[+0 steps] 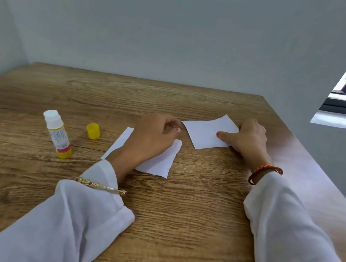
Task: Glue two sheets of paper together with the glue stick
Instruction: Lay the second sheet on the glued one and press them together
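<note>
Two paper sheets on table. Far sheet at 1 o'clock, right hand pinching its right edge, thumb on top. Near sheet mid-table, under left hand; left fingers curled, whether they grip anything I cannot tell. One glue stick upright at 9 o'clock, uncapped. One yellow cap just right of it. Two bracelets, one per wrist.

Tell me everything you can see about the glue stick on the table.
The glue stick stands upright on its yellow base on the wooden table, at the left. Its body looks like white plastic with a printed label and a pink band near the bottom. It is uncapped; its yellow cap sits apart, to its right. Neither hand touches it.
</note>
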